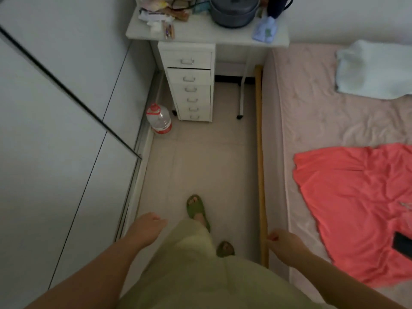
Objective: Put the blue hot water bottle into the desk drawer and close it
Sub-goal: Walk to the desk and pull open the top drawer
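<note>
None of the task looks done yet, judging from how things lie. The blue hot water bottle appears to be the pale blue, soft-looking item lying on the right part of the desk top, just beside the grey pot and below the dark mug; it is blurred, so that reading is a judgement. Under the desk stands the white drawer unit, its drawers stacked one above the other; the second drawer sits slightly proud of the one above, perhaps ajar, while the rest look shut. The left hand hangs loose with fingers relaxed and nothing in it, and the right hand is likewise empty, fingers lightly curled near the wooden rail of the bed. Both hands are well apart from the desk, with open floor between. Left to do, as I judge it: walk up, pick the bottle off the desk, pull a drawer out, lay it inside and push the drawer shut. A water jug stands on the floor left of the drawers, clear of the path.
</note>
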